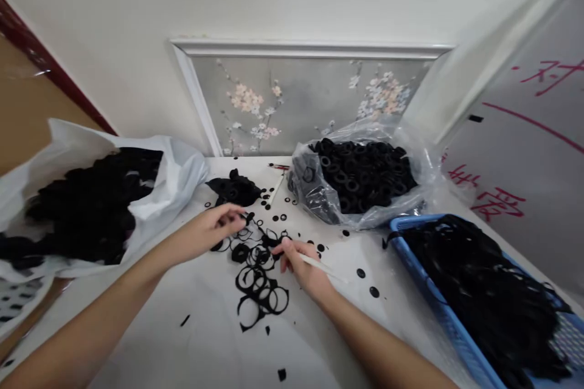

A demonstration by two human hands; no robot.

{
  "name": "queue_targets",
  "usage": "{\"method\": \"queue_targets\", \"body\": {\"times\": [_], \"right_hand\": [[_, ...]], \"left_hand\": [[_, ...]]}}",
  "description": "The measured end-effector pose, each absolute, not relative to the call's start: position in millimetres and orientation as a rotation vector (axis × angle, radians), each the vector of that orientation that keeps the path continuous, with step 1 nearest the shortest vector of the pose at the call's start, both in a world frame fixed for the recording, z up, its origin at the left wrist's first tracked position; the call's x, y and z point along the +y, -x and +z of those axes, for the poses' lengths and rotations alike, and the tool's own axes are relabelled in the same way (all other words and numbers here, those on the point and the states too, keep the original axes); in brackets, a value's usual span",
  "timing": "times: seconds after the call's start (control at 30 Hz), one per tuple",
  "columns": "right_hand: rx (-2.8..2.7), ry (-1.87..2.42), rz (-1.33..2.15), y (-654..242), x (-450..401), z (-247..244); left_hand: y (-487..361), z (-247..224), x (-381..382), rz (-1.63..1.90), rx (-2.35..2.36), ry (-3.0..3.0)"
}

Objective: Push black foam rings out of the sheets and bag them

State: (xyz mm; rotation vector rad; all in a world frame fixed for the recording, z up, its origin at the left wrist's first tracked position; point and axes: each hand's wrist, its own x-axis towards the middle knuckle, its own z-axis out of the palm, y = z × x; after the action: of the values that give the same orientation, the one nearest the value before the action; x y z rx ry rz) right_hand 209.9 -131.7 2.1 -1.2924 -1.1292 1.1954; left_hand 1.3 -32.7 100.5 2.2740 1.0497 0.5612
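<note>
Black rubber webbing [262, 301] with round cut-outs lies on the white table in front of me, with loose black rings around it. My left hand [214, 228] is at the far left of this pile, its thumb and fingers closed at a small black rubber piece [249, 217]. At the pile's right side, my right hand [303, 264] holds a slim white stick [318, 265], which slants back across the hand. Its fingertips touch the black webbing; whether they also pinch it I cannot tell.
A white bag [176, 176] full of black pieces stands left. A clear plastic bag [312, 197] of black rings [365, 176] is back right, beside a blue basket [431, 298] of black scrap. Small black discs [374, 292], a white stick [276, 188] and a black heap [235, 188] lie around.
</note>
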Motion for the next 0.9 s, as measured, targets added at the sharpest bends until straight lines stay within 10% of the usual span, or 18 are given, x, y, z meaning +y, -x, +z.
{"method": "queue_targets", "body": {"times": [0.4,0.9], "right_hand": [[-0.832,1.168,1.196,-188,-141,2],[-0.94,1.207,1.233,-199,-152,21]], "left_hand": [[46,56,-68,0.121,1.599,-2.438],[27,39,-65,0.876,0.701,-2.662]]}}
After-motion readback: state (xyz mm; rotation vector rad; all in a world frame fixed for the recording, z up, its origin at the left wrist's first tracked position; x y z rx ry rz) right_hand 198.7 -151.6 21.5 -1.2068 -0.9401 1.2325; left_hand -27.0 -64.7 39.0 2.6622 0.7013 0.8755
